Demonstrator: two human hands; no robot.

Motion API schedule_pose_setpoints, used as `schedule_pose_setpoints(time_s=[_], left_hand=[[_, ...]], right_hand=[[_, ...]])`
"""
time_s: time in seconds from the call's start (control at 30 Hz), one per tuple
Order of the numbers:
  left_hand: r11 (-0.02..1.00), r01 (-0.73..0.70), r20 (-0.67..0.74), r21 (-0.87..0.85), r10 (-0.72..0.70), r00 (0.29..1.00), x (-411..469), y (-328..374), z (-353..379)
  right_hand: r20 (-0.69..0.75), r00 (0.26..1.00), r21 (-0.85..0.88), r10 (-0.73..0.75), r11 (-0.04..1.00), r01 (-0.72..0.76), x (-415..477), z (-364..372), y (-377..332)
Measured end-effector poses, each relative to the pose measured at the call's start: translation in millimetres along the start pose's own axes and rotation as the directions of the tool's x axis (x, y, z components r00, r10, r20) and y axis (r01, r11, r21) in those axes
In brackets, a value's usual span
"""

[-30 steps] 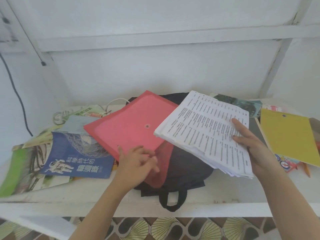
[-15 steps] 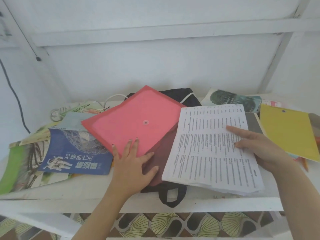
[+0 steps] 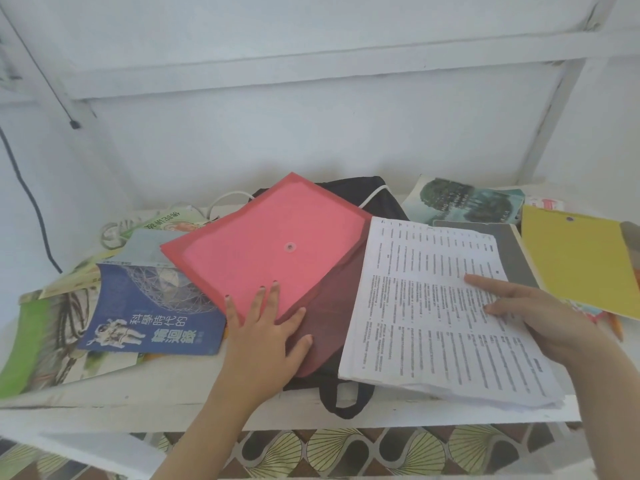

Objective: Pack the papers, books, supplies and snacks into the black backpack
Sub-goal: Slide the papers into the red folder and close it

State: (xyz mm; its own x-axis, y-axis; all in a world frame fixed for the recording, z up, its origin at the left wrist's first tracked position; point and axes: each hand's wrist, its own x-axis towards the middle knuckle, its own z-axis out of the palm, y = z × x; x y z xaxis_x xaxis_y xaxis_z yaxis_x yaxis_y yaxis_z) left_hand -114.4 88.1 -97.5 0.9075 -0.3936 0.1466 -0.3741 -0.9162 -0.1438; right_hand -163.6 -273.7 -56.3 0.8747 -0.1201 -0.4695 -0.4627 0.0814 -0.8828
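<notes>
Logged by me: left hand [image 3: 266, 337] flat, fingers straight and spread, pressing the red snap envelope [image 3: 270, 251] atop the black backpack [image 3: 346, 190]. Right hand [image 3: 540, 317] grips the printed paper stack [image 3: 426, 306], index and thumb on top, stack overlapping the backpack's right side.

head | we see our left hand [image 3: 263, 337] pressed flat on the red folder [image 3: 266, 251] lying over the black backpack [image 3: 356, 192] | our right hand [image 3: 540, 317] holds the stack of printed papers [image 3: 426, 306] by its right edge | blue book [image 3: 152, 313] at left, yellow folder [image 3: 578, 258] at right
</notes>
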Motion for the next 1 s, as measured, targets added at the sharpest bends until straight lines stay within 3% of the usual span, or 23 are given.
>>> schedule_pose_setpoints(time_s=[0.2, 0.3, 0.4, 0.53, 0.77, 1.0], left_hand=[[0.997, -0.028, 0.077, -0.067, 0.033, 0.997, 1.1, -5.9, 0.6], [1.0, -0.01, 0.091, -0.004, 0.01, 0.996, 4.6, -2.0, -8.1], [0.997, -0.01, 0.039, 0.083, 0.007, 0.999, 6.3, 7.9, -12.4], [0.997, 0.022, 0.008, 0.067, -0.022, 1.0, 0.1, 11.5, -0.6], [0.996, 0.081, -0.082, -0.04, -0.084, 0.993, -4.0, 8.4, -0.1], [0.97, 0.152, -0.111, -0.191, -0.175, 0.978, 0.0, -2.5, -5.9]], right_hand=[[0.008, 1.0, 0.007, 0.006, 1.0, -0.006, -0.4, -0.7, 2.3], [0.001, 1.0, 0.004, -0.005, 1.0, 0.005, -0.3, -0.2, 2.8], [-0.002, 1.0, 0.016, -0.008, 1.0, 0.008, 0.6, -0.8, 3.9], [0.008, 1.0, 0.026, -0.012, 1.0, 0.012, 0.2, -1.0, 6.8], [0.043, 0.999, 0.069, -0.007, 0.998, 0.004, -1.5, -1.3, 8.3], [0.195, 0.981, 0.136, 0.004, 0.99, -0.031, -4.6, -4.1, 5.3]])
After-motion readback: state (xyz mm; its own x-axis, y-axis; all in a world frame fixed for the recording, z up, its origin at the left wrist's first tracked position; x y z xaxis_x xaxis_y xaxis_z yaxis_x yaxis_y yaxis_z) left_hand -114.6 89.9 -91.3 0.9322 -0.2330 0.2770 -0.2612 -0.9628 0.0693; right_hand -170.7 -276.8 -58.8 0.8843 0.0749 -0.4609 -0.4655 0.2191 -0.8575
